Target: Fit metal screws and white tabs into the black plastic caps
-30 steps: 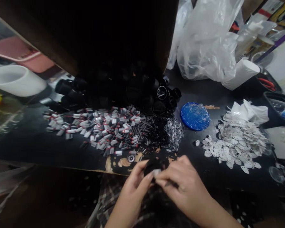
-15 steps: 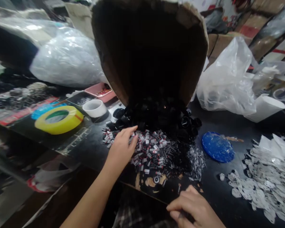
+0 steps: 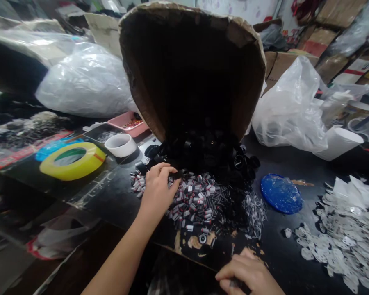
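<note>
My left hand reaches to the far left of a pile of small grey-and-white cylinders with red bands. Its thumb and fingers pinch a black plastic part, whose exact kind I cannot make out. Behind it, a heap of round black parts spills from the mouth of a large dark container lying on its side. Near the table's front edge, my right hand is closed, fingers curled; something dark shows under the fingertips, mostly hidden. Thin grey screw-like pieces lie beyond it.
At left are a yellow tape roll, a white tape roll and a pink tray. On the right lie a blue lid and a pile of flat metal plates. A clear plastic bag stands behind them.
My left hand's fingers have closed from an open reach onto a black part. My right hand stays curled at the table edge, slightly lower in view. The camera view has tilted slightly.
</note>
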A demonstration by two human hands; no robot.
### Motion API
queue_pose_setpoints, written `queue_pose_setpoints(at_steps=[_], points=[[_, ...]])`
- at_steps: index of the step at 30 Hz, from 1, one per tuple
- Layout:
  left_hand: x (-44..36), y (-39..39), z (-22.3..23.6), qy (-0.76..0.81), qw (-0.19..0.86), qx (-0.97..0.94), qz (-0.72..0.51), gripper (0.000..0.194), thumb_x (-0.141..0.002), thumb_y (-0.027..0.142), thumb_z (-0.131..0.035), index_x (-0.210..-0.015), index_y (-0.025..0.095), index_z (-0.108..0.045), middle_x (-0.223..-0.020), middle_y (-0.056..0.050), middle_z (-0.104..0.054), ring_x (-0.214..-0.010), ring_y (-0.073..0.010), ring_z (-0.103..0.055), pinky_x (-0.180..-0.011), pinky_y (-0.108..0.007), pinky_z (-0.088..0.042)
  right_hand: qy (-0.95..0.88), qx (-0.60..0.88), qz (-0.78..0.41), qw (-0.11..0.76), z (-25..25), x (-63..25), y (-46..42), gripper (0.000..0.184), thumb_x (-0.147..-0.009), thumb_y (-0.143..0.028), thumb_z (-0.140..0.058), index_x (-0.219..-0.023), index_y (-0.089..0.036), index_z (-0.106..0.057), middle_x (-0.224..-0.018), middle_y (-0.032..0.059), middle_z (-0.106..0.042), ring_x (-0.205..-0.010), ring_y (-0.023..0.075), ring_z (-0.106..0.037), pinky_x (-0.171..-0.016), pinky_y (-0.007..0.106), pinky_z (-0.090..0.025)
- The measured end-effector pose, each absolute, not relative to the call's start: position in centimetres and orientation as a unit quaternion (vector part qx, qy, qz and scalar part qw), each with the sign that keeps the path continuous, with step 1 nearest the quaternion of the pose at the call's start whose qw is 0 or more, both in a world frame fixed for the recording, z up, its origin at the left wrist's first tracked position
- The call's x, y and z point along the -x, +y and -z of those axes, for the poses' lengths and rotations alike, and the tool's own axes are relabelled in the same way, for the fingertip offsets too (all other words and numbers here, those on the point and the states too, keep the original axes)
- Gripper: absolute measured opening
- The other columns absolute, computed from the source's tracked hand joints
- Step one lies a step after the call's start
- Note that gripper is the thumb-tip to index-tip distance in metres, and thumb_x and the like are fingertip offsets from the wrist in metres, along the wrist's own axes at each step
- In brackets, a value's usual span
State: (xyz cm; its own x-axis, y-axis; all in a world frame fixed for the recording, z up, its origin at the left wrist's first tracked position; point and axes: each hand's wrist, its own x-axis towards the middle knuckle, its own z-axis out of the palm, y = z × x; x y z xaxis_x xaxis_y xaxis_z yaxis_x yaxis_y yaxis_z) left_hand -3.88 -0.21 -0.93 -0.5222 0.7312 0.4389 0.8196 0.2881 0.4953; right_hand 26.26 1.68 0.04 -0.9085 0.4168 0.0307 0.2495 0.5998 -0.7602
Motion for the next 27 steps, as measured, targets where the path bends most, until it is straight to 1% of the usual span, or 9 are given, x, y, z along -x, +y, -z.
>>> queue_pose_setpoints(at_steps=[5, 7, 10, 13, 16, 19, 22, 25, 27], points=[[-0.3, -3.1, 0.4, -0.766, 0.036, 0.480, 0.425, 0.022, -0.085, 0.026, -0.059, -0.106, 0.025, -0.055, -0.109, -0.008, -0.064, -0.105, -0.0275, -0.060, -0.092, -0.045, -0.047, -0.813, 0.275, -0.497, 0.125, -1.7, -24.9, 2.6, 0.012, -0.089, -0.026, -0.056, -0.091, -0.026, -0.068, -0.084, -0.0021, -0.070, -0.078, 0.0152, -0.064, -0.074, 0.029, -0.043], [-3.5, -4.6, 0.7, -0.730, 0.005, 0.505, 0.461, 0.023, -0.082, 0.022, -0.064, -0.103, 0.028, -0.059, -0.109, -0.006, -0.068, -0.110, -0.0278, -0.061, -0.098, -0.046, -0.043, -0.748, 0.326, -0.560, 0.138, -2.3, -24.2, 3.4, 0.022, -0.089, -0.040, -0.055, -0.102, -0.024, -0.066, -0.084, 0.0001, -0.068, -0.074, 0.0154, -0.062, -0.068, 0.027, -0.044], [-8.2, -6.8, 1.7, -0.632, -0.128, 0.559, 0.521, 0.035, -0.076, 0.009, -0.067, -0.098, 0.036, -0.071, -0.110, -0.003, -0.073, -0.116, -0.0282, -0.059, -0.102, -0.042, -0.041, -0.703, 0.343, -0.605, 0.149, -2.8, -23.3, 4.3, 0.032, -0.088, -0.047, -0.055, -0.101, -0.019, -0.062, -0.079, 0.0003, -0.063, -0.068, 0.0134, -0.056, -0.060, 0.024, -0.043], [-10.8, -8.2, 2.8, -0.643, -0.183, 0.466, 0.580, 0.047, -0.077, 0.010, -0.067, -0.112, 0.041, -0.068, -0.122, -0.003, -0.067, -0.116, -0.0284, -0.059, -0.097, -0.040, -0.046, -0.738, 0.363, -0.553, 0.134, -3.1, -23.0, 4.4, 0.017, -0.088, -0.034, -0.055, -0.091, -0.019, -0.061, -0.077, -0.0011, -0.062, -0.069, 0.0125, -0.054, -0.061, 0.023, -0.042], [-10.7, -8.5, 3.2, -0.684, -0.282, 0.341, 0.580, 0.038, -0.082, 0.023, -0.064, -0.117, 0.038, -0.066, -0.122, -0.005, -0.067, -0.114, -0.0297, -0.059, -0.093, -0.042, -0.049, -0.784, 0.346, -0.507, 0.097, -3.4, -22.7, 4.0, 0.011, -0.085, -0.022, -0.056, -0.093, -0.020, -0.064, -0.080, -0.0020, -0.065, -0.071, 0.0128, -0.057, -0.063, 0.023, -0.042], [-9.5, -8.4, 2.9, -0.660, -0.412, 0.256, 0.574, 0.024, -0.083, 0.032, -0.065, -0.107, 0.032, -0.072, -0.110, -0.006, -0.072, -0.107, -0.0298, -0.063, -0.087, -0.040, -0.053, -0.820, 0.306, -0.478, 0.077, -3.5, -21.9, 4.0, 0.013, -0.085, -0.023, -0.062, -0.097, -0.024, -0.067, -0.086, -0.0023, -0.069, -0.078, 0.0141, -0.061, -0.069, 0.024, -0.042], [-8.8, -8.4, 2.6, -0.597, -0.464, 0.123, 0.643, 0.022, -0.080, 0.035, -0.069, -0.102, 0.029, -0.069, -0.104, -0.002, -0.072, -0.097, -0.0252, -0.067, -0.077, -0.033, -0.057, -0.866, 0.279, -0.402, 0.099, -3.1, -20.6, 4.8, 0.014, -0.091, -0.028, -0.060, -0.102, -0.026, -0.068, -0.095, -0.0016, -0.071, -0.087, 0.0152, -0.063, -0.080, 0.029, -0.039], [-8.7, -8.3, 2.2, -0.522, -0.482, 0.009, 0.704, 0.029, -0.083, 0.036, -0.066, -0.111, 0.027, -0.064, -0.110, -0.003, -0.072, -0.101, -0.0234, -0.067, -0.090, -0.036, -0.053, -0.936, 0.280, -0.200, 0.079, -2.1, -19.0, 5.7, 0.016, -0.091, -0.021, -0.057, -0.103, -0.024, -0.067, -0.093, 0.0028, -0.071, -0.086, 0.0197, -0.063, -0.083, 0.037, -0.034], [-8.8, -8.1, 1.9, -0.485, -0.493, -0.020, 0.722, 0.030, -0.085, 0.035, -0.064, -0.114, 0.025, -0.063, -0.114, -0.006, -0.071, -0.107, -0.0242, -0.065, -0.098, -0.038, -0.049, -0.954, 0.269, -0.124, 0.047, -1.5, -18.1, 6.0, 0.013, -0.088, -0.018, -0.059, -0.098, -0.021, -0.067, -0.089, 0.0051, -0.069, -0.084, 0.0220, -0.062, -0.081, 0.039, -0.033]])
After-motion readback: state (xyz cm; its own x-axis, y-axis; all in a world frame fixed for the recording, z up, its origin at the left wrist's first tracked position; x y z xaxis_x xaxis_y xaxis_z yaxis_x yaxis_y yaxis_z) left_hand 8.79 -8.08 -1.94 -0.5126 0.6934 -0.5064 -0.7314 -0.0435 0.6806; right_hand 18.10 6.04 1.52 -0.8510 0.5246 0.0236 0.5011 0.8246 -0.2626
